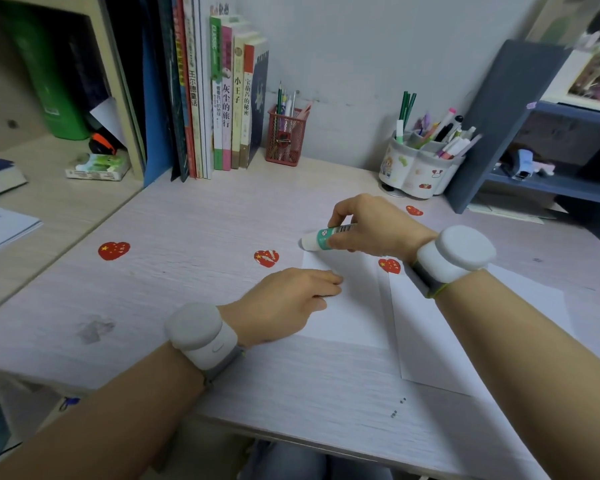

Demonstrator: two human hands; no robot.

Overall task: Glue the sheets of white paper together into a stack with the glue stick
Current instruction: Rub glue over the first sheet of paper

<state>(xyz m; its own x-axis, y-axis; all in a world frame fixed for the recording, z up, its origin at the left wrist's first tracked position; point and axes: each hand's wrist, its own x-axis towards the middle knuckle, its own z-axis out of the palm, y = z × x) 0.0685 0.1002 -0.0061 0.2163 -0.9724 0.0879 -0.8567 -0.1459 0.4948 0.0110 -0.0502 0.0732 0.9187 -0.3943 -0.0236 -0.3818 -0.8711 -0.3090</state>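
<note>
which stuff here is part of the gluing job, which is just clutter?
In the job: glue stick in right hand; small sheet pressed by left hand; larger sheet.
Clutter: heart stickers, red pen cup, white pen holder, books.

Head view, down onto desk (187,216)

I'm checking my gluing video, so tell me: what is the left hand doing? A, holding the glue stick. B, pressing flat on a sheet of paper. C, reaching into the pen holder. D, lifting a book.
B: the left hand lies flat on the sheet of paper, while the right hand holds the glue stick.
</note>
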